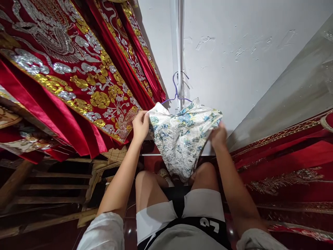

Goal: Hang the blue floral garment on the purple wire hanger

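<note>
**Floral garment (179, 139) on purple hanger (176, 91), both hands at its upper corners**

Garment: white with blue/yellow/green print, spread between the hands, above the person's bare knees (206, 173). Hanger arms run into the neckline; hook sits in front of a vertical strip (178, 41) on the white wall (221, 48). Can't tell what the hook hangs from.

Left hand (141, 124): thumb and fingers pinching the left upper corner.
Right hand (218, 136): at the right upper edge, motion-blurred; can't tell if pinching or just touching.

Surroundings: red cloth with gold/silver embroidery (101, 86) beside the left hand, wooden slats (54, 187) below it. More red embroidered fabric (291, 173) along the right side.
</note>
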Action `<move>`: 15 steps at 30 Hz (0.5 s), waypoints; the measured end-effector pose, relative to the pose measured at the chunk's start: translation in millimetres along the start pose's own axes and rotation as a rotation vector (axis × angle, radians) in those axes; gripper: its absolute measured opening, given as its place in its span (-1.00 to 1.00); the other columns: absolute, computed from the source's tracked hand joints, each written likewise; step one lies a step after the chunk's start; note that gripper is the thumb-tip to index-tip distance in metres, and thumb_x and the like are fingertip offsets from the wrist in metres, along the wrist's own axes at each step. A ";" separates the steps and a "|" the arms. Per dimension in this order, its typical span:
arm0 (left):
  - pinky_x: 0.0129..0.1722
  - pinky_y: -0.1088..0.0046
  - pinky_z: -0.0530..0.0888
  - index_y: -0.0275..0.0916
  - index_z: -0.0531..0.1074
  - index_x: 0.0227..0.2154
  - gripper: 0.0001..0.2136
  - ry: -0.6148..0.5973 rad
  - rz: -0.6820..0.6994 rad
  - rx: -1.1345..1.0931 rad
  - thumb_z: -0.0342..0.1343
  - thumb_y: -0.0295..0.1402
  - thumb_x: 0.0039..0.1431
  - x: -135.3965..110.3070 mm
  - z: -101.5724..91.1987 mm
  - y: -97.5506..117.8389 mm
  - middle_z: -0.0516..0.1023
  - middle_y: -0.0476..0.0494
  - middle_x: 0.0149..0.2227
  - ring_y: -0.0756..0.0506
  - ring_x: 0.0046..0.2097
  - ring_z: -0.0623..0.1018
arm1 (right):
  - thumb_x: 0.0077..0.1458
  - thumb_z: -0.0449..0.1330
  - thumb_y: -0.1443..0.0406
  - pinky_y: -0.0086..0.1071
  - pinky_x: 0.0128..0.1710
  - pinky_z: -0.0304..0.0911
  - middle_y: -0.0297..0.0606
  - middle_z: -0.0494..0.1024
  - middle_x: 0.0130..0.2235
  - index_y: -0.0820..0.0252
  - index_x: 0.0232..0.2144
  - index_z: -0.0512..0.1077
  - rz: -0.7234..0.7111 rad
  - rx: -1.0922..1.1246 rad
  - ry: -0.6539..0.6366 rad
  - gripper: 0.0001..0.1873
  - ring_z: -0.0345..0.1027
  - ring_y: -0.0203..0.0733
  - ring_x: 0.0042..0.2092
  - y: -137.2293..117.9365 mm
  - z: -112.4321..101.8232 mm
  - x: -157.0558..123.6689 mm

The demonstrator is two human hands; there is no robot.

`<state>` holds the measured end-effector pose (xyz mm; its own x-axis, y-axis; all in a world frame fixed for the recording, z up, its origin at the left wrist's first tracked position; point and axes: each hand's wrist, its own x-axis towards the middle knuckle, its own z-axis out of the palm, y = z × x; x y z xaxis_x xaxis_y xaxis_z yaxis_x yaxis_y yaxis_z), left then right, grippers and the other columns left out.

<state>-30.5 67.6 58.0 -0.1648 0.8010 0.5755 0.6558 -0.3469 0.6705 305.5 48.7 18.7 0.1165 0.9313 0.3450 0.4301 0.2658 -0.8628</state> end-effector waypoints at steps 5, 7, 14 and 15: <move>-0.12 0.42 0.47 -0.25 0.51 -0.20 -0.74 0.083 0.021 0.010 -0.03 -0.23 0.38 -1.0 -11.1 16.7 0.64 -0.14 -0.20 -0.12 -0.16 0.58 | 0.10 0.18 -0.17 -0.26 -0.34 0.41 -0.18 0.54 -0.29 0.09 -0.26 0.40 0.141 0.379 0.201 -0.52 0.50 -0.01 -0.21 -13.9 -33.4 12.9; -0.13 0.43 0.48 -0.25 0.52 -0.19 -0.75 0.111 0.042 0.018 -0.03 -0.25 0.38 4.5 -14.5 27.8 0.64 -0.13 -0.21 -0.11 -0.17 0.58 | 0.01 0.27 -0.15 -0.25 -0.34 0.39 -0.19 0.51 -0.32 0.09 -0.30 0.38 0.105 0.417 0.232 -0.52 0.49 0.01 -0.22 -24.6 -46.0 12.4; -0.19 0.46 0.43 -0.26 0.53 -0.24 -0.81 0.206 0.069 -0.004 0.06 -0.29 0.32 30.2 -38.7 38.3 0.59 -0.08 -0.29 -0.08 -0.25 0.53 | 0.14 0.21 -0.17 -0.20 -0.29 0.41 -0.10 0.53 -0.26 0.11 -0.26 0.40 -0.025 0.470 0.252 -0.51 0.49 0.05 -0.13 -66.5 -37.6 16.0; -0.22 0.47 0.41 -0.26 0.53 -0.26 -0.82 0.214 0.048 0.008 0.08 -0.29 0.30 30.5 -43.2 33.2 0.58 -0.06 -0.32 -0.07 -0.27 0.51 | 0.16 0.22 -0.16 -0.21 -0.29 0.41 -0.11 0.54 -0.26 0.12 -0.26 0.41 -0.036 0.492 0.203 -0.52 0.49 0.02 -0.15 -71.5 -30.7 16.8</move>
<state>-45.6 59.4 118.1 -0.2855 0.6616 0.6934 0.6722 -0.3775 0.6370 304.2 37.7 97.6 0.3013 0.8657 0.3998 -0.0284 0.4273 -0.9037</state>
